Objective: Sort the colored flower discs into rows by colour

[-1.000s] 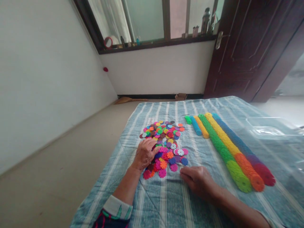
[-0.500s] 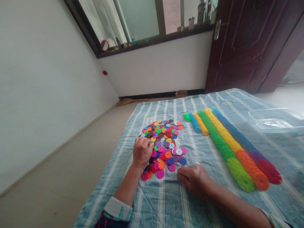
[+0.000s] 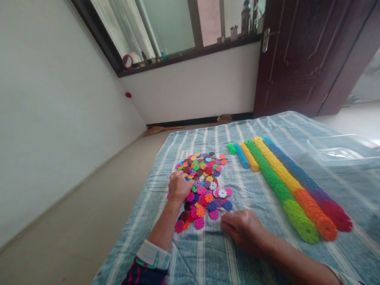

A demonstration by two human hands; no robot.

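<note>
Many flower-shaped plastic discs in mixed colours lie in a loose pile on the striped bedcover. My left hand rests over the pile's left edge, its bent fingers among the discs and a small gap between thumb and forefinger. Nothing held shows there. Close to the near right side of the pile, my right hand is closed, thumb against curled fingers; whatever is inside is hidden. To its right lie long overlapping rows of discs: a green row, a yellow-to-orange row and a blue-to-red row.
Shorter green, blue and yellow rows lie beyond the pile. A clear plastic box stands at the far right. A small printed label lies behind the pile. The bed's left edge drops to the floor.
My left hand has shifted slightly within the pile, and its thumb and fingers look a little further apart. My right hand stays closed in about the same place. The view has tilted slightly.
</note>
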